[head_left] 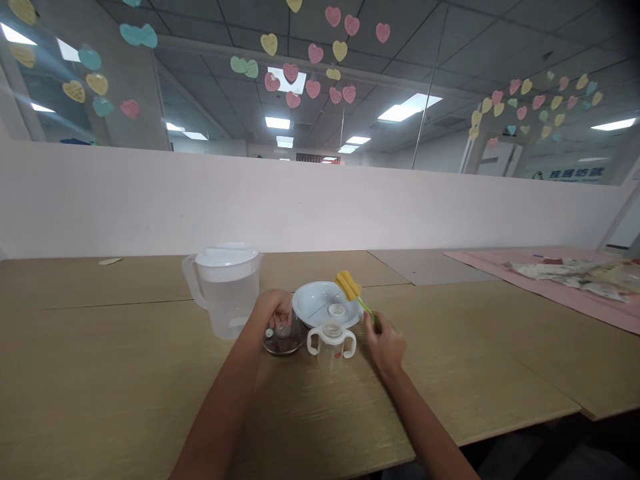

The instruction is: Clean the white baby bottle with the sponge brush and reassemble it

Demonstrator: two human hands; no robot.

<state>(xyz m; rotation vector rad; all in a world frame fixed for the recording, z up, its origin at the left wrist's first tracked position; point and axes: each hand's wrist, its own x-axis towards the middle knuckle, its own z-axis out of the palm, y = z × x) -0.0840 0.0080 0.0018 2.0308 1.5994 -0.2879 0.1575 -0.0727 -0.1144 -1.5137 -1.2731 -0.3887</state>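
Note:
My left hand [274, 308] rests over a small dark glass bowl [284, 343] and pinches a clear bottle nipple [283, 328] above it. My right hand [384, 343] grips the green handle of a bottle brush with a yellow sponge head [349, 284] that lies over a white divided plate [315, 299]. A small white ring cap [337, 310] sits on the plate. A clear baby bottle with two white handles [331, 341] stands between my hands, its mouth uncovered.
A clear lidded water pitcher [227, 288] stands left of the bowl on the wooden table [100, 373]. A pink mat [565, 293] with plastic packets [575, 272] lies far right. A white partition wall [320, 200] backs the table.

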